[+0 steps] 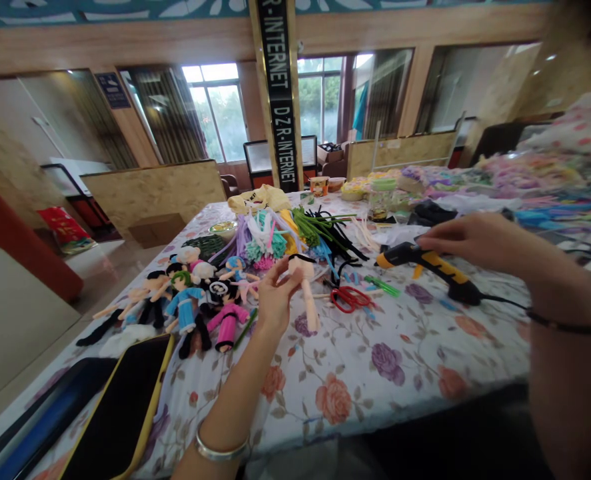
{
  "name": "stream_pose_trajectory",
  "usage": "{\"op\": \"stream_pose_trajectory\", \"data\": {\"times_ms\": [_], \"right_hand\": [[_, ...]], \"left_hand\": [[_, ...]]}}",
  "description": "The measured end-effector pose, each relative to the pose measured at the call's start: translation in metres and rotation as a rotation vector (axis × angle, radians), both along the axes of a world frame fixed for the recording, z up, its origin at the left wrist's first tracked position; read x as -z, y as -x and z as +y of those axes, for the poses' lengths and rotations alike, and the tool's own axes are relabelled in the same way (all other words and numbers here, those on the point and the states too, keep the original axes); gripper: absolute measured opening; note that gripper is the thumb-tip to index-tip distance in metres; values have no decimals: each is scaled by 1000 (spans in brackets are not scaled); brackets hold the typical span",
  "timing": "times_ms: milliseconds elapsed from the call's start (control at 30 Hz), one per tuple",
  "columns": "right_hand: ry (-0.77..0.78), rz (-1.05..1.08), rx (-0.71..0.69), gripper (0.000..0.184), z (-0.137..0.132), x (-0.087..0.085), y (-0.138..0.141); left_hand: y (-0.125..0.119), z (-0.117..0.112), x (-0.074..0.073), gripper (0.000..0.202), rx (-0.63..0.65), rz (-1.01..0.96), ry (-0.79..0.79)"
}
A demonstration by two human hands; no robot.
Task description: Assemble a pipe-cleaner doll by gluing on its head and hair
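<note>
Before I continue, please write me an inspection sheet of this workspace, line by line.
Surface: floral tablecloth, crowded toward the back.
Work items: pale doll piece with dark top; yellow-and-black glue gun, nozzle toward the doll piece.
Clutter: dolls and phone at left; pipe-cleaner bundles behind; red-handled scissors right of the doll piece.
Hands: left hand holds the doll piece; right hand is at the glue gun, grip unclear.
Cables: black cord from the glue gun, leading right; far end unclear.
Surroundings: lettered pillar, windows and low partitions behind.

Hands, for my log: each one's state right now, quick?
Left hand: closed, holding a beige doll piece.
Right hand: at the glue gun; grip unclear.
</note>
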State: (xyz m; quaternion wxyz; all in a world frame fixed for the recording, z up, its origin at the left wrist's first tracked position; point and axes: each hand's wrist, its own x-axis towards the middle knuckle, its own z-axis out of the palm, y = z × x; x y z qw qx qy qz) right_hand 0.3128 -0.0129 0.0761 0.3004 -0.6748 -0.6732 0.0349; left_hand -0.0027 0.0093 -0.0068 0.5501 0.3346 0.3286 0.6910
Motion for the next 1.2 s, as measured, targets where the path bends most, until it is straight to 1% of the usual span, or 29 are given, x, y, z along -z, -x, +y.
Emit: {"op": "stream_pose_trajectory", "data": {"times_ms": [33,67,133,167,200,267,367,467,600,800,900,1033,1200], "right_hand": [[-7,-82,-85,27,-4,-2,14],[-35,-120,-158,32,-6,-3,30],[-91,-100,-287,36,-9,-2,62],[-130,-87,-319,36,-10,1,77],[-137,-94,-344,35,-10,5,92],[-185,-128,-394,28,-10,14,115],[-329,-201,-436,23,-8,31,137],[-397,-271,-434,21,-7,44,147],[-444,-302,-434,20,-6,53,151],[-467,-389,-422,20,-8,54,154],[-469,-405,-414,19,-10,53,155],[-491,-339,-404,21,-10,53,155],[-461,-235,-423,21,-9,52,154]], "left_hand": [[0,0,1,48,2,19,-14],[0,0,2,48,3,43,-31],[0,1,4,46,-1,92,-65],[0,1,5,45,-3,115,-82],[-1,1,6,44,-6,137,-97],[-1,1,7,42,-11,184,-124],[-2,-1,7,40,-13,250,-163],[-3,-2,5,39,1,265,-197],[-5,-4,4,40,24,261,-218],[-4,-4,4,38,44,290,-246],[-4,-4,4,40,55,273,-238],[-5,-5,2,39,51,239,-217],[-6,-6,0,36,64,237,-226]]}}
